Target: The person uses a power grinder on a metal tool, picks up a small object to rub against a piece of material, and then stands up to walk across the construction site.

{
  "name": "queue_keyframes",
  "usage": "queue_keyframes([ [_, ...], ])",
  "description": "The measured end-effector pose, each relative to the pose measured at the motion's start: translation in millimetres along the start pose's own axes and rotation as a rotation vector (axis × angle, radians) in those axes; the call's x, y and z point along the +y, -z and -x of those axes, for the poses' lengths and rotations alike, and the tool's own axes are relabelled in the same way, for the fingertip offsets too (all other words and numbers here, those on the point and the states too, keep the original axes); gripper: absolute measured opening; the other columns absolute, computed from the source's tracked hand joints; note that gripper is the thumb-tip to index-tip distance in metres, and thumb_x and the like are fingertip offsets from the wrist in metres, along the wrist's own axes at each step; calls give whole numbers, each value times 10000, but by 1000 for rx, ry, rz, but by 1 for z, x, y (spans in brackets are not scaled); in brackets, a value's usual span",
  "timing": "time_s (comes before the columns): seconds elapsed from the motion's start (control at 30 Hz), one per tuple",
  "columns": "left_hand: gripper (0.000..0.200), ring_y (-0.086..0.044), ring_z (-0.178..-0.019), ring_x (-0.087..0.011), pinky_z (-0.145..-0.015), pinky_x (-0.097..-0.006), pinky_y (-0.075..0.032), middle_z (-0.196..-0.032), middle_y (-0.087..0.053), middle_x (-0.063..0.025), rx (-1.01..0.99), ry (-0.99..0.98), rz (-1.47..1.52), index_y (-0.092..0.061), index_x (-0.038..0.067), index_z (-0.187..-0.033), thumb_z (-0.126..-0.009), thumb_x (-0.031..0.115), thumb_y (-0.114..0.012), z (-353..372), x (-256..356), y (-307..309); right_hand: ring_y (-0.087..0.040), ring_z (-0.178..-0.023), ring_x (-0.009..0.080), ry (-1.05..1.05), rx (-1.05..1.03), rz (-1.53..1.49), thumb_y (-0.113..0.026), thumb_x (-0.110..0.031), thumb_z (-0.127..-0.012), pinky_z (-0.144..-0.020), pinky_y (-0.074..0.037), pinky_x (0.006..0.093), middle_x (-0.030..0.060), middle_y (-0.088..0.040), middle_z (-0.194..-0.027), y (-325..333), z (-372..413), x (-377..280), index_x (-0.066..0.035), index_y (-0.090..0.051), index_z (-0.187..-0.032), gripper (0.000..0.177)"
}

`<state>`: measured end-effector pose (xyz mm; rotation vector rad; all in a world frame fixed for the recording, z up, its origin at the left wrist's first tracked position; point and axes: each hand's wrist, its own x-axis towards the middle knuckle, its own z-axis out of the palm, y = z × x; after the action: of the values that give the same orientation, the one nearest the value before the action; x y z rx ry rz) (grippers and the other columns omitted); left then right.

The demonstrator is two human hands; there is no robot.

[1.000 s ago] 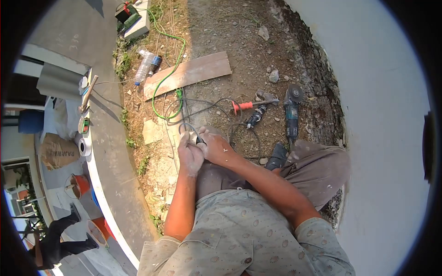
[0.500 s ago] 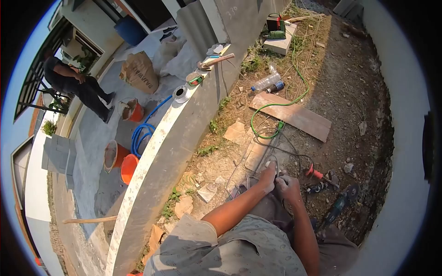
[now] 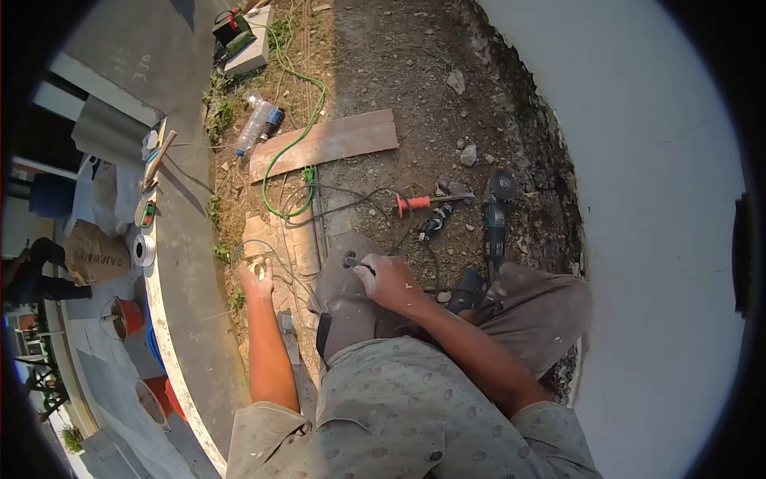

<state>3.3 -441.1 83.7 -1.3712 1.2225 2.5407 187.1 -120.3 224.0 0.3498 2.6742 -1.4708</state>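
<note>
Parting since earlier: left hand [image 3: 257, 277] aside, right hand [image 3: 383, 281] on cable end [image 3: 352, 262].

Trousers [image 3: 351, 307] look matt cloth, plank [image 3: 323, 144] rough wood

Upside-down block letters reading "RAJAWA…" mark a brown sack [image 3: 96, 254] well to the left of the left hand [image 3: 257, 278], while faint scrawls on the grey wall [image 3: 132, 64] farther up cannot be read.
</note>
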Motion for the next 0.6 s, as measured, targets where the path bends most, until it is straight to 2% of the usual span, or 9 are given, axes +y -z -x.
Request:
queue_keyframes([
  [0.03,349,-616,-948,-249,-887,-427,-585,-1001,-590,-130,-10,-17,-131,-533,11,-1091,-1006,349,-542,-2,15,9,-659,-882,469,-47,75,-12,-619,-273,-937,-782,-515,538,268,-685,-898,7,-11,11,-7,-680,-952,274],
  [0.07,297,-636,-881,-270,-851,-437,-592,-943,-587,-93,-20,-73,-219,-533,39,-1052,-992,328,-565,14,18,9,-658,-906,468,-87,131,-29,-613,-266,-941,-799,-514,537,275,-684,-923,9,-21,27,-9,-675,-979,267],
  [0.13,303,-643,-879,-270,-829,-422,-587,-967,-618,-101,-93,-36,-309,-549,52,-1082,-998,342,-562,16,5,22,-667,-950,434,15,277,112,-635,-266,-925,-849,-508,495,255,-703,-967,-9,-39,73,35,-641,-1199,407],
  [0.23,326,-661,-907,-272,-800,-404,-580,-966,-663,-122,-122,102,-323,-562,53,-1111,-1007,361,-533,17,-33,39,-657,-1014,438,-62,287,199,-658,-256,-912,-930,-493,471,268,-680,-1098,-9,-49,116,57,-401,-1455,678],
  [0.3,301,-645,-753,-270,-736,-386,-570,-841,-659,-90,-123,260,-292,-596,64,-1030,-1003,361,-557,28,-60,52,-702,-932,389,-482,296,11,-648,-211,-913,-787,-559,459,272,-653,-1169,26,-60,127,2,-207,-1558,810],
  [0.4,386,-682,-804,-289,-733,-425,-587,-954,-672,-117,-138,190,-395,-598,-4,-1140,-981,348,-586,21,-95,77,-667,-665,226,-810,558,-366,-559,-111,-931,-471,-509,349,170,-663,-1044,71,-75,191,-123,20,-1605,889],
  [0.43,401,-687,-823,-291,-739,-430,-589,-973,-674,-117,-112,168,-431,-593,-9,-1166,-975,343,-596,37,-98,72,-627,-582,172,-941,484,-554,-534,-93,-933,-398,-465,301,138,-658,-983,105,-63,170,-158,70,-1607,908],
  [0.57,441,-666,-930,-281,-798,-450,-572,-1077,-657,-157,29,138,-603,-586,-28,-1209,-939,315,-650,63,-105,69,-563,-513,162,-890,485,-594,-539,-87,-934,-397,-462,304,96,-635,-848,101,-47,181,-181,136,-1594,949],
  [0.6,520,-635,-1016,-285,-892,-458,-534,-1151,-635,-179,-33,-14,-626,-573,-62,-1240,-919,334,-675,46,-114,83,-560,-509,161,-883,473,-646,-541,-86,-934,-400,-463,305,89,-634,-829,92,-44,189,-185,137,-1594,952],
])
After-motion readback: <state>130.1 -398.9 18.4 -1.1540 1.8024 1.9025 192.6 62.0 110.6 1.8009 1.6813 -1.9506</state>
